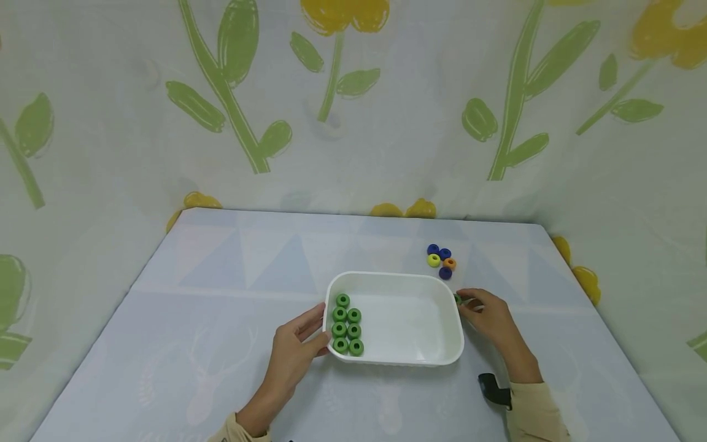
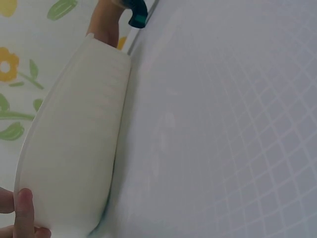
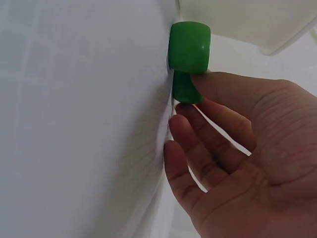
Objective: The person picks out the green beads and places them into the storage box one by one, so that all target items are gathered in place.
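Observation:
A white rectangular tray (image 1: 409,316) sits on the table with several green beads (image 1: 354,315) grouped at its left end. My left hand (image 1: 295,347) grips the tray's left side; in the left wrist view its thumb (image 2: 25,210) lies against the outer wall. Just outside the tray's right end is my right hand (image 1: 488,316). Close up in the right wrist view, two green beads stand on the table beside the tray. The thumb and forefinger of that hand pinch the farther green bead (image 3: 185,89), while the nearer green bead (image 3: 189,47) stands beside it.
Behind the tray's right corner lies a small cluster of beads: blue beads (image 1: 445,253), a yellow bead (image 1: 434,260) and an orange bead (image 1: 450,263). A black curved object (image 1: 493,390) is at the right wrist. A flowered cloth (image 1: 386,123) hangs behind the table.

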`<state>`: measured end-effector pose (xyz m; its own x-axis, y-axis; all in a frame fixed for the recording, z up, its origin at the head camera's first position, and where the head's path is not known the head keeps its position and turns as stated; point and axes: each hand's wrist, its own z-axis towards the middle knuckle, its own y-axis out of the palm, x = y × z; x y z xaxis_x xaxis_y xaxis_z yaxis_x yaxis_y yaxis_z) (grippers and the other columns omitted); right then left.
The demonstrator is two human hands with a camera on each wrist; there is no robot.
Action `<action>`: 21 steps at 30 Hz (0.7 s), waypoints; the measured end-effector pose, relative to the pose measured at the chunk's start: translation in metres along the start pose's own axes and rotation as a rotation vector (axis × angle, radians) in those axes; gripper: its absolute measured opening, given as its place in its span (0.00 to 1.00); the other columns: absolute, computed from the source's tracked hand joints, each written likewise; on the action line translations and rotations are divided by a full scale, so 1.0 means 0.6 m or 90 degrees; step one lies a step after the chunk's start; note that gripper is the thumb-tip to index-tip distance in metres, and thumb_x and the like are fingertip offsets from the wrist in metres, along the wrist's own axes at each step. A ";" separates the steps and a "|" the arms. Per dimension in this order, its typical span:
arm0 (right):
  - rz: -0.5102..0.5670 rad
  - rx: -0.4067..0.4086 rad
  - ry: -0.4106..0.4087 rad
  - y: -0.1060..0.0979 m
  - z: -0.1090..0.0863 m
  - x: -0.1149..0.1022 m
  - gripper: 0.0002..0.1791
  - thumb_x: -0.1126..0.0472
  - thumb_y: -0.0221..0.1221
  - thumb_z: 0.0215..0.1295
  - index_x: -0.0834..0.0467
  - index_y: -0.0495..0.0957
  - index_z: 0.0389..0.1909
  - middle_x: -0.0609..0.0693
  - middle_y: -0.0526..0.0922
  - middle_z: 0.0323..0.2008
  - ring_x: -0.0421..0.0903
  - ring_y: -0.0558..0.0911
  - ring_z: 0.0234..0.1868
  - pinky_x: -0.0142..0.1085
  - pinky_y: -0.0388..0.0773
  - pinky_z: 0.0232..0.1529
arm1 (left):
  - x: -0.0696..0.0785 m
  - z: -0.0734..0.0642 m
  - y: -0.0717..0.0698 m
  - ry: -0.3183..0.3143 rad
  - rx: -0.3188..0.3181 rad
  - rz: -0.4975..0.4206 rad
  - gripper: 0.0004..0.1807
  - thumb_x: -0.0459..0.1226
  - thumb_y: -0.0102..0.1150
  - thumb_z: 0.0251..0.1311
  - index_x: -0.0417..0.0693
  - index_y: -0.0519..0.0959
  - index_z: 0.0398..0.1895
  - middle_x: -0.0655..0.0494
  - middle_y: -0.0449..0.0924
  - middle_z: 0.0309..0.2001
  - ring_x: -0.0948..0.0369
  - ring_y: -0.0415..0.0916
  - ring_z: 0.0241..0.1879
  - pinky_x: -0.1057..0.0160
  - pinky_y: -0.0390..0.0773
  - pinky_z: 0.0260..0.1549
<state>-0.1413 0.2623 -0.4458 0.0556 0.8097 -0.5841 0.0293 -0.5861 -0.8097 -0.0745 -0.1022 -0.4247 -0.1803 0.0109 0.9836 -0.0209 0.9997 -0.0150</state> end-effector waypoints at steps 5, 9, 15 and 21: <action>-0.003 -0.012 0.016 0.003 0.004 0.000 0.22 0.64 0.62 0.68 0.64 0.76 0.62 0.65 0.81 0.57 0.59 0.82 0.52 0.48 0.89 0.47 | 0.000 0.000 0.000 0.001 0.001 -0.004 0.30 0.24 0.61 0.60 0.38 0.72 0.68 0.38 0.74 0.67 0.45 0.77 0.64 0.67 0.90 0.39; -0.001 -0.011 0.010 0.003 0.006 0.002 0.22 0.64 0.61 0.68 0.64 0.76 0.62 0.65 0.81 0.56 0.59 0.82 0.51 0.48 0.89 0.47 | 0.000 0.000 0.000 -0.001 0.000 -0.008 0.30 0.24 0.61 0.60 0.38 0.72 0.68 0.38 0.74 0.67 0.45 0.77 0.64 0.67 0.90 0.39; 0.001 0.002 -0.014 0.003 0.006 0.004 0.22 0.64 0.61 0.68 0.65 0.76 0.61 0.66 0.82 0.54 0.58 0.83 0.49 0.48 0.88 0.46 | 0.001 0.001 0.000 -0.002 -0.001 -0.009 0.30 0.25 0.61 0.60 0.39 0.72 0.68 0.38 0.74 0.67 0.45 0.77 0.64 0.67 0.90 0.39; 0.000 0.012 -0.011 0.006 0.006 0.006 0.22 0.63 0.62 0.68 0.64 0.76 0.61 0.65 0.82 0.53 0.58 0.83 0.49 0.49 0.88 0.47 | 0.001 0.001 0.001 -0.003 0.000 -0.009 0.30 0.24 0.61 0.60 0.39 0.72 0.68 0.38 0.74 0.67 0.45 0.77 0.64 0.67 0.91 0.38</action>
<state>-0.1447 0.2631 -0.4512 0.0383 0.8099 -0.5853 0.0101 -0.5860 -0.8102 -0.0751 -0.1018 -0.4242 -0.1851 -0.0035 0.9827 -0.0237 0.9997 -0.0009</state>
